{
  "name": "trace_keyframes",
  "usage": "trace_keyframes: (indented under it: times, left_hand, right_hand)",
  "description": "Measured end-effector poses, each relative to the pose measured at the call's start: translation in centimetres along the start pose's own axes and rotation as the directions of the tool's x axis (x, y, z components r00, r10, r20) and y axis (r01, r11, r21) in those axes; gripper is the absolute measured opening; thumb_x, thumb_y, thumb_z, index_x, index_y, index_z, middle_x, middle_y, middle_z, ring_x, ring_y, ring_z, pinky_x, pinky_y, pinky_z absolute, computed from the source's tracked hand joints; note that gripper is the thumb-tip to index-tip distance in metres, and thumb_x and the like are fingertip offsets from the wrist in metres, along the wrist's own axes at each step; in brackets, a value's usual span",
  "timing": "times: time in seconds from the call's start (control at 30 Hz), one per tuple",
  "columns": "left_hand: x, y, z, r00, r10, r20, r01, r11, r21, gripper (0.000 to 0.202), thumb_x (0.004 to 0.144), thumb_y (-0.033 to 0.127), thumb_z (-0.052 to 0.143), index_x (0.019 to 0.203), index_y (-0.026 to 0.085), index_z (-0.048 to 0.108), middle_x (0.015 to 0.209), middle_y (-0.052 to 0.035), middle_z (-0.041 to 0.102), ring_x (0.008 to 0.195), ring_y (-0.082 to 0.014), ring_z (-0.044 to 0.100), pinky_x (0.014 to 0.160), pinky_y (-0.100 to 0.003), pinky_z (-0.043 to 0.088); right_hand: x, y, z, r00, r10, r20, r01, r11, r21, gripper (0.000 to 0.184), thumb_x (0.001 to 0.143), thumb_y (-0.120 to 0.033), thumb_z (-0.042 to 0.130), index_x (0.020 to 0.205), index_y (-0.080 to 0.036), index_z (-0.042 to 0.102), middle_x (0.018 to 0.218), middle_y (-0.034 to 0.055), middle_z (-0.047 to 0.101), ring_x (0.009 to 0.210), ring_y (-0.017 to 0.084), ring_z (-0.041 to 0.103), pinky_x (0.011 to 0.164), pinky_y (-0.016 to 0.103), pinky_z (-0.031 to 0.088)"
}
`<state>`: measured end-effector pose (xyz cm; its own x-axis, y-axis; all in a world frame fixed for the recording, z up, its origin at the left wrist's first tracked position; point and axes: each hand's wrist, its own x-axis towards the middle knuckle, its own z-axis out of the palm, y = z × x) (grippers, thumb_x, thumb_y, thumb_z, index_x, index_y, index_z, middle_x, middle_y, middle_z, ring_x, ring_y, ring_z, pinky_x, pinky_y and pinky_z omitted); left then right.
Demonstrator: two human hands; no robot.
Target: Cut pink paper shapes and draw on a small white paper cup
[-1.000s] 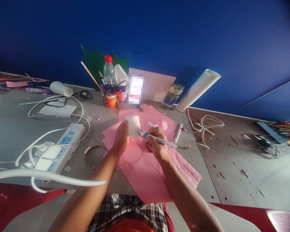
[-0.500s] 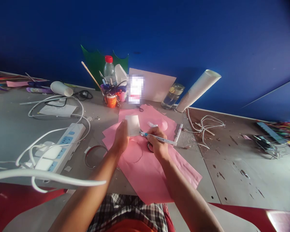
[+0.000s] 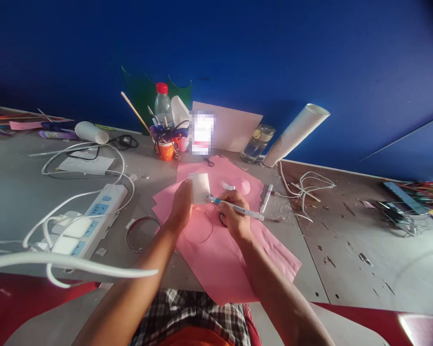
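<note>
My left hand (image 3: 181,204) grips a small white paper cup (image 3: 199,187), held up over the pink paper sheets (image 3: 216,240). My right hand (image 3: 234,214) pinches a white marker with a blue tip (image 3: 238,207), its tip touching the cup's lower right side. A marker cap (image 3: 227,185) and another white marker (image 3: 266,198) lie on the table just beyond my right hand. Black scissor handles (image 3: 222,220) show under my right hand.
A white power strip (image 3: 90,218) with cables lies at left. A tape ring (image 3: 140,233) is near my left forearm. At the back stand a water bottle (image 3: 163,108), a pen pot (image 3: 166,146), a glass jar (image 3: 256,143) and a stack of paper cups (image 3: 296,132). White wires (image 3: 306,187) lie at right.
Almost nothing moved; the marker tip shifted slightly against the cup and the cup turned a little in my left hand.
</note>
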<state>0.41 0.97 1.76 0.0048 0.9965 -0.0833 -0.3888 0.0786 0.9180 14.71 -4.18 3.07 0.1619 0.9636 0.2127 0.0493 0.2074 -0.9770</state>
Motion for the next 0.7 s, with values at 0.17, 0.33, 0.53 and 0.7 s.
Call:
trace_keyframes:
  times: [0.17, 0.33, 0.53, 0.7]
  left_hand:
    - [0.04, -0.41, -0.19, 1.0, 0.017, 0.006, -0.017, 0.996, 0.092, 0.048, 0.093, 0.064, 0.05, 0.09, 0.018, 0.061, 0.081, -0.0038, 0.06, 0.068, -0.015, 0.055, 0.058, -0.027, 0.049]
    - [0.26, -0.77, -0.31, 1.0, 0.03, 0.006, -0.031, 0.994, 0.104, 0.046, 0.094, 0.063, 0.048, 0.092, 0.019, 0.061, 0.082, -0.0028, 0.059, 0.068, -0.014, 0.054, 0.058, -0.025, 0.047]
    - [0.11, -0.52, -0.1, 1.0, 0.024, -0.008, -0.023, 0.995, 0.097, 0.043, 0.093, 0.061, 0.051, 0.094, 0.018, 0.062, 0.084, -0.003, 0.059, 0.066, -0.0132, 0.053, 0.055, -0.024, 0.046]
    - [0.32, -0.78, -0.23, 1.0, 0.027, -0.011, -0.026, 0.995, 0.094, 0.044, 0.093, 0.062, 0.052, 0.094, 0.018, 0.061, 0.082, -0.0029, 0.057, 0.068, -0.014, 0.052, 0.055, -0.025, 0.046]
  right_hand:
    - [-0.29, -0.36, 0.12, 1.0, -0.008, 0.024, 0.009, 0.999, -0.048, 0.01, 0.079, -0.034, 0.062, 0.079, -0.025, 0.058, 0.066, -0.0019, 0.053, 0.057, 0.014, 0.044, 0.048, 0.027, 0.032]
    - [-0.35, -0.64, 0.25, 0.998, -0.039, 0.042, 0.042, 0.998, -0.052, 0.008, 0.08, -0.032, 0.06, 0.079, -0.025, 0.056, 0.067, -0.0017, 0.055, 0.057, 0.014, 0.045, 0.049, 0.028, 0.034]
    - [-0.41, -1.02, 0.34, 0.996, -0.065, 0.055, 0.07, 0.993, -0.091, 0.011, 0.082, -0.034, 0.061, 0.081, -0.025, 0.055, 0.068, -0.0012, 0.055, 0.059, 0.015, 0.049, 0.051, 0.029, 0.037]
    - [-0.43, -0.94, 0.4, 0.998, -0.031, 0.055, 0.039, 0.988, -0.149, 0.011, 0.082, -0.036, 0.059, 0.081, -0.025, 0.054, 0.063, -0.0021, 0.052, 0.057, 0.015, 0.047, 0.05, 0.029, 0.036]
